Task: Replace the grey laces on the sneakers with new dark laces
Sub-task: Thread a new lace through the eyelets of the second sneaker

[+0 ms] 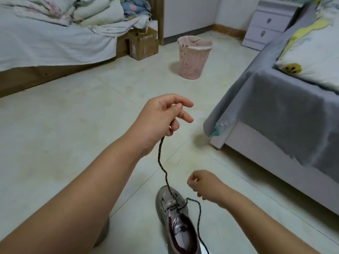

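The bare left forearm [77,195] is seen nearest the camera, stretched forward from the lower left; beyond it the left hand [159,118] is raised well above the grey low-top sneaker with the maroon lining [175,219], which is taken here as the landmark. One end of the dark speckled cord lace [161,162] is pinched in the curled fingers of that hand and is drawn up from the front eyelets of the sneaker. The other run of the lace is seen leaving the right side of the sneaker and trailing towards the camera on the pale tiled floor [91,99]. The right hand [203,186] is held just beside the sneaker, to its right; its fingers are curled, and whether anything is held in it cannot be told. The step in hand is judged to be the threading of the new lace through the lowest eyelets. Next, the two ends would probably need to be evened out and the raised end fed into the following eyelet.
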